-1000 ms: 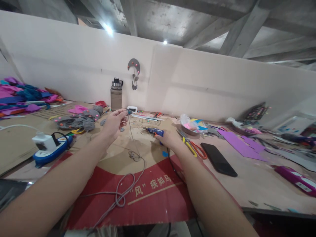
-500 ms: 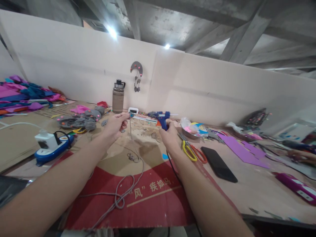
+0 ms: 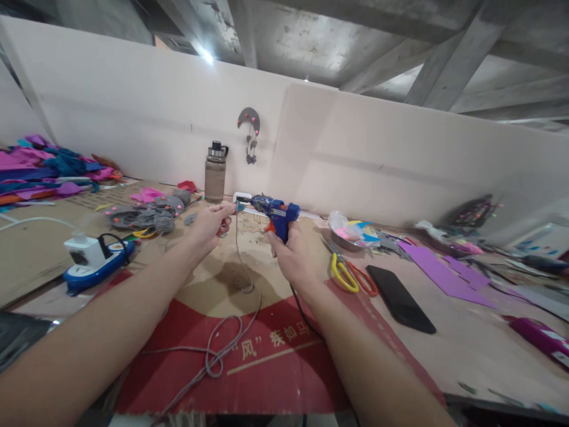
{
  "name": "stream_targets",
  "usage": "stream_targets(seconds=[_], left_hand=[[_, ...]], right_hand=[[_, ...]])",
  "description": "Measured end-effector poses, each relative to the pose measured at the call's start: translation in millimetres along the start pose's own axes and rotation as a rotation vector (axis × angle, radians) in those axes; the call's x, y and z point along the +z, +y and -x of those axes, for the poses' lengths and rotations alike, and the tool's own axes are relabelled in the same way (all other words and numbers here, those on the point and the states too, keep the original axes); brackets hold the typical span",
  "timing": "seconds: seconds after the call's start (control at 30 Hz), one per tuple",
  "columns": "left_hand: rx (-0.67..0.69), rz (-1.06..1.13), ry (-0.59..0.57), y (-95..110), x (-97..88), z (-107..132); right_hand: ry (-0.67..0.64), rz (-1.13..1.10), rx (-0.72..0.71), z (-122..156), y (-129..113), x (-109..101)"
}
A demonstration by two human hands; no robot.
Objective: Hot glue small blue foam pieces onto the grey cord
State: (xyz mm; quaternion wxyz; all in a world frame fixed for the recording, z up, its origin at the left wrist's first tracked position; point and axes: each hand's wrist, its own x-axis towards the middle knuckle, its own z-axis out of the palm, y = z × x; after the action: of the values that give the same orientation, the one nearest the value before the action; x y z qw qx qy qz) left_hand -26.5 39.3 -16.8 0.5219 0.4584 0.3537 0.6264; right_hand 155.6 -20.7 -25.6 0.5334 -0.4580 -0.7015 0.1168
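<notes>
My right hand (image 3: 291, 258) is wrapped round the grip of a blue glue gun (image 3: 275, 212), held above the table with its nozzle pointing left. My left hand (image 3: 211, 224) pinches the upper end of a grey cord (image 3: 237, 249), right at the nozzle's tip. The cord hangs down and trails in loops (image 3: 217, 353) over the red and tan cardboard (image 3: 275, 356) in front of me. The gun's black cable (image 3: 302, 311) runs down past my right wrist.
Yellow and red scissors (image 3: 351, 276) and a black phone (image 3: 400, 299) lie right of my right hand. A brown bottle (image 3: 215, 172) stands by the wall. A blue and white power strip (image 3: 95, 258) sits left. Grey felt pieces (image 3: 151, 216), purple sheets (image 3: 440, 261) and a bowl (image 3: 351, 234) surround.
My right hand picked the glue gun off the table, raised it and swung its nozzle left to the cord end in my left hand. The left hand barely moved.
</notes>
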Motion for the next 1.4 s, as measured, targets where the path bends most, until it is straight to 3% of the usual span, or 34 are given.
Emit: stream_targets(seconds=[0.53,1.4], left_hand=[[0.052,-0.042,-0.016,-1,2.4,1],[0.069,-0.066,-0.027,-1,3.7,3]], right_hand=[[-0.081,0.211,-0.028,2,-7,-1],[-0.097,0.248,-0.026,3,-10,-1]])
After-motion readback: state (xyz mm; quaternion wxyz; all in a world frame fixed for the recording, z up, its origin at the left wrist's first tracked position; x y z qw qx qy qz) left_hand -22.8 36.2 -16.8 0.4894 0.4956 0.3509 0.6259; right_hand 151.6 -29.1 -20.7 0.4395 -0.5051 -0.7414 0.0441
